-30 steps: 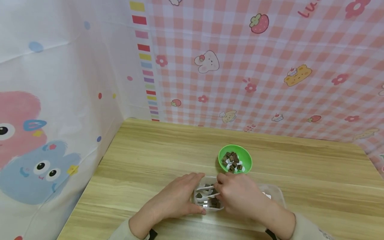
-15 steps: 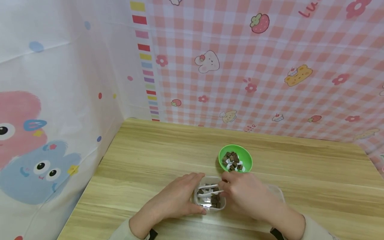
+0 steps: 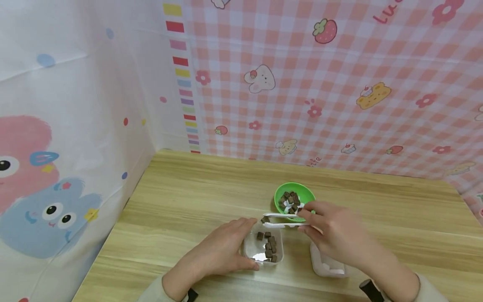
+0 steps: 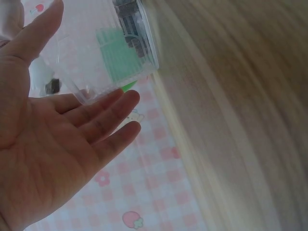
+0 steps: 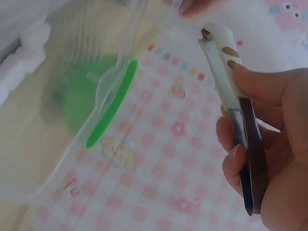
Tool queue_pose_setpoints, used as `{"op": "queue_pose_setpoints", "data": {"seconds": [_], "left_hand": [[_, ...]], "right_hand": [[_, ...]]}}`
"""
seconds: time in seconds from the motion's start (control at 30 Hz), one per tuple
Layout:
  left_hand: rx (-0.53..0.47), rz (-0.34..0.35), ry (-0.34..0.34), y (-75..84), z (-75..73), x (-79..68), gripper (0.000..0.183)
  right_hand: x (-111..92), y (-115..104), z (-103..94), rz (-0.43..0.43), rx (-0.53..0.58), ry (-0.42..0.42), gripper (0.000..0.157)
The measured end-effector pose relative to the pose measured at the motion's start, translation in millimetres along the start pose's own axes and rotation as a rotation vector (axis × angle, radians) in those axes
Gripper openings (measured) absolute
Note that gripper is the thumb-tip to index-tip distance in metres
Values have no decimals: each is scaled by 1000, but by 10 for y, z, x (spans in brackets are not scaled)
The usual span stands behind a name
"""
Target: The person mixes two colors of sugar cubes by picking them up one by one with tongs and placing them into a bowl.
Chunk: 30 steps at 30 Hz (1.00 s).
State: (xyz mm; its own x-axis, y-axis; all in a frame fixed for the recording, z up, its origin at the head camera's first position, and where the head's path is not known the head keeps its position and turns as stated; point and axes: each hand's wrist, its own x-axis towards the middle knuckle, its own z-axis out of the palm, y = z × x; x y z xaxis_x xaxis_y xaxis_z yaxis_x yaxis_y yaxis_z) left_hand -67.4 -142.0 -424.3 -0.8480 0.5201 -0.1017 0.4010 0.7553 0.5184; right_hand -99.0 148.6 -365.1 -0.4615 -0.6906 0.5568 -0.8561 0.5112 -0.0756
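My right hand holds tongs with slotted white ends and darker handles. Between the tong tips is a small brown cube, just above the far edge of a clear plastic container. Several more brown cubes lie in that container, mostly along its right side. My left hand holds the container from its left, thumb at the near corner and fingers at the far one. In the left wrist view the fingers are fairly straight against the plastic wall. The tongs' handle end is hidden by my hand in the head view.
A green bowl with brown cubes and white pieces stands behind the container, partly covered by the tongs and right hand. Right of the container is a second clear container holding white pieces. Patterned cloths border the wooden table.
The right hand and tongs have risen out of the container and moved right and away from me, carrying a brown cube. The second container's near part has come into sight. The left hand stays put.
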Motion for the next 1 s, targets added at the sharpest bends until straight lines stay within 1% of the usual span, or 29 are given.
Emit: {"op": "queue_pose_setpoints", "data": {"seconds": [0.1,0.13,0.23,0.33,0.5,0.7,0.8,0.87,0.93,0.97,1.0], "left_hand": [[2,-5,-4,2,3,-2,104],[2,-5,-3,3,4,-2,104],[3,-4,-2,3,10,-2,103],[3,-6,-2,4,12,-2,103],[2,-4,-1,2,10,-3,104],[-2,-4,-5,5,4,3,103],[-5,-1,-6,16,2,5,102],[-8,-2,-7,21,0,5,102],[-14,-8,-7,21,0,6,102],[-17,-11,-7,20,0,7,103],[-20,-15,-8,18,0,7,103]], "right_hand": [[-39,69,-25,29,-30,55,53],[-53,89,-30,41,-48,72,57],[-103,156,-36,73,-67,112,60],[-159,223,-40,118,-80,130,60],[-245,335,-34,179,-96,122,65],[-336,417,-15,219,-95,127,70],[-384,436,-26,240,-100,155,70],[-419,448,-51,264,-96,163,58],[-451,453,-81,296,-86,166,41],[-469,453,-98,315,-81,164,35],[-484,453,-116,334,-74,158,33]]}}
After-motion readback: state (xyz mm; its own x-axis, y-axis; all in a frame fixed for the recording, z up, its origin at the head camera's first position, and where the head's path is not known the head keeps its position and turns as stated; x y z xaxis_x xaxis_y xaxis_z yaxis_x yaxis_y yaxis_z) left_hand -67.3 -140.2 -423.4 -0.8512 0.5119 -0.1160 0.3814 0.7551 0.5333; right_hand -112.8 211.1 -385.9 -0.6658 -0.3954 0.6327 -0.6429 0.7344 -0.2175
